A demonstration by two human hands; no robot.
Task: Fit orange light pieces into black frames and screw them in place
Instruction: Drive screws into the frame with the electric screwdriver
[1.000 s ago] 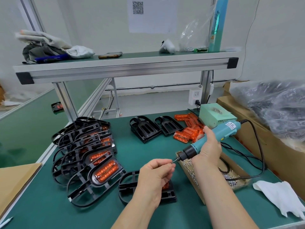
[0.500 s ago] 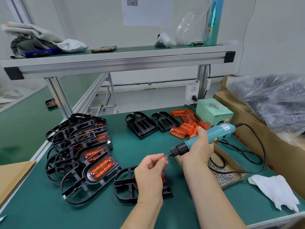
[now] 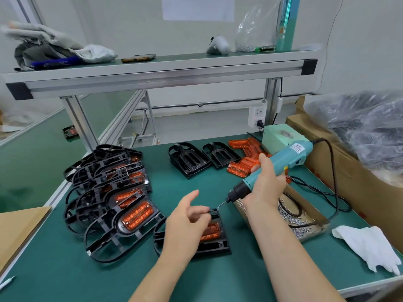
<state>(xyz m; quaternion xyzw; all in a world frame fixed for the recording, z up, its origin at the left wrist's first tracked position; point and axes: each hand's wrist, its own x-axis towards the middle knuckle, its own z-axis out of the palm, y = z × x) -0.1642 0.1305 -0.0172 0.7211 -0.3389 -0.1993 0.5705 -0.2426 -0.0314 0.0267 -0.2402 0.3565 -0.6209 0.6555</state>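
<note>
A black frame [image 3: 216,247] with an orange light piece [image 3: 211,231] seated in it lies on the green mat in front of me. My left hand [image 3: 185,223] hovers over the frame's left side, forefinger lifted, the other fingers loosely curled beside its far corner and holding nothing I can see. My right hand [image 3: 266,184] grips a teal electric screwdriver [image 3: 283,162], tilted down to the left. Its bit tip sits at the frame's far corner.
A pile of assembled frames [image 3: 109,192] lies at left. Two empty frames [image 3: 189,159] and loose orange pieces [image 3: 239,167] lie at the back. A cardboard tray of screws [image 3: 305,223], the power unit [image 3: 277,136], a white cloth [image 3: 368,243] and a bagged carton [image 3: 340,171] are at right.
My left hand has let go of the bit tip and loosened its fingers. The screwdriver has dropped, its tip now at the frame's far corner. The view has tilted down.
</note>
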